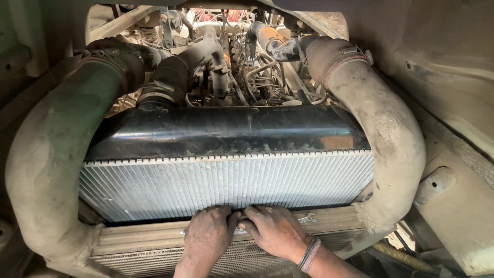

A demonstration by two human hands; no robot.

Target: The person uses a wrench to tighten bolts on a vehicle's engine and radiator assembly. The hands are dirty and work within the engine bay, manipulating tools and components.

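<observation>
A: Both hands were seen low and centre, side by side. The left hand (207,238) was laid knuckles-up with fingers curled, its fingertips pressed to the bottom edge of the radiator (226,185). No object could be made out inside it.

B: And the right hand (275,230) was set touching it, thumb to thumb, fingers bent onto the same edge. Whether anything was pinched between the two could not be told. A dark band (309,254) was worn at that wrist.

A: Under both palms, a dusty tan crossbar (144,236) was spanned from side to side. A small open-ended spanner (307,218) was left lying on it, just beside the right hand.

B: Below the bar, a strip of grimy mesh (134,261) was shown. Above, the radiator was filled with fine, bright, upright metal fins, and was capped by a glossy black tank (226,131).

A: The whole unit was hemmed in by two thick curved pipes. The left pipe (49,159) was coated in pale dust, with green showing near its clamp. The right pipe (388,136) was crusted and rough.

B: Behind the tank, a tangle of black hoses (177,74) and thin metal lines was crowded in.
</observation>
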